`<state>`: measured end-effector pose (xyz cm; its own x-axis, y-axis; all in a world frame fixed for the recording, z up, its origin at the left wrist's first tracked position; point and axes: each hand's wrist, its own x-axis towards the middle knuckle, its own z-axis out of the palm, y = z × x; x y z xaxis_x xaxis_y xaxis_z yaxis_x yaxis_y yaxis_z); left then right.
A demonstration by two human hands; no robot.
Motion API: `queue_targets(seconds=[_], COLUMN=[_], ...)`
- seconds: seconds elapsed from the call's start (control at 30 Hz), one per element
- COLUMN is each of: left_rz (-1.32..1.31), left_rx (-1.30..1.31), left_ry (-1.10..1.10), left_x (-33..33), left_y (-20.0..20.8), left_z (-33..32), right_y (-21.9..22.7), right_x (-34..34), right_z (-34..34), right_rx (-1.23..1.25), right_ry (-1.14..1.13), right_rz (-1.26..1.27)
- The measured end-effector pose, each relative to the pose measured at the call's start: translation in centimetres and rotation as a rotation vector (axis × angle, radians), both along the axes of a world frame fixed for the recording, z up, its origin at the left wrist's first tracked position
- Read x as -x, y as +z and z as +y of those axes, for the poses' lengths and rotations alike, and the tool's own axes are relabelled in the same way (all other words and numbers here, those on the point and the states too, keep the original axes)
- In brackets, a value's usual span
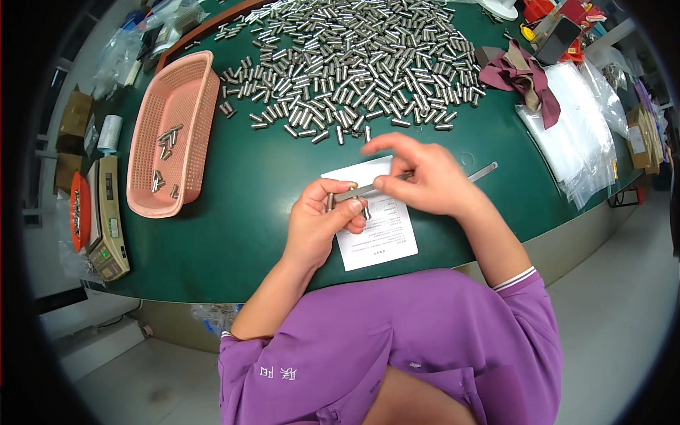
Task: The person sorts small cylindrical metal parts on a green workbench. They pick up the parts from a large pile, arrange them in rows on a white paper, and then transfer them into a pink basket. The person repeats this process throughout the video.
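Note:
My left hand (320, 216) is closed on short metal pins. One pin (330, 202) stands upright by the index finger, and another pin (365, 210) shows past the thumb. A narrow flat metal tool (365, 190) crosses the top of these fingers, its kind not clear. My right hand (425, 177) pinches its other end between thumb and finger, with the index finger raised. A flat metal strip (484, 171) sticks out beyond the right wrist; I cannot tell whether it belongs to the same tool. Beneath both hands lies a printed paper sheet (382, 244).
A large heap of metal pins (368, 64) covers the far part of the green table (248, 248). To the left are a pink basket (138, 166) with several pins, a digital scale (110, 212) and a red dish (79, 209). Plastic bags (574, 113) and a maroon cloth (528, 81) lie right.

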<state>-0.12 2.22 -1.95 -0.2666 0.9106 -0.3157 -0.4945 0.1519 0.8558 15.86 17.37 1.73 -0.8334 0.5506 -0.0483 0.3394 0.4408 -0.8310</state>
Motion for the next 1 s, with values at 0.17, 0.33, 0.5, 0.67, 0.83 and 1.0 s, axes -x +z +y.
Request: queue_targets(seconds=[0.17, 0.33, 0.5, 0.67, 0.83, 1.0], left_rz=[0.075, 0.028, 0.067, -0.002, 0.046, -0.034], left_rx=[-0.008, 0.015, -0.033, -0.027, -0.001, -0.051], left_ry=[0.011, -0.009, 0.042, 0.032, 0.004, -0.012], left_x=[-0.2, -0.2, 0.3, 0.3, -0.1, 0.0], left_y=[0.2, 0.0, 0.0, -0.2, 0.1, -0.1], left_z=[-0.3, 0.1, -0.3, -0.1, 0.0, -0.1], right_y=[-0.3, -0.8, 1.2, 1.1, -0.9, 0.0], right_x=[0.6, 0.6, -0.9, -0.8, 1.4, 0.1], right_z=[-0.9, -0.9, 0.8, 0.6, -1.6, -0.4], right_rx=[-0.085, -0.1, 0.088, 0.129, -0.181, -0.056], right_ry=[0.012, 0.004, -0.074, -0.079, 0.026, -0.021], right_rz=[0.086, 0.133, -0.107, -0.028, 0.184, 0.085])
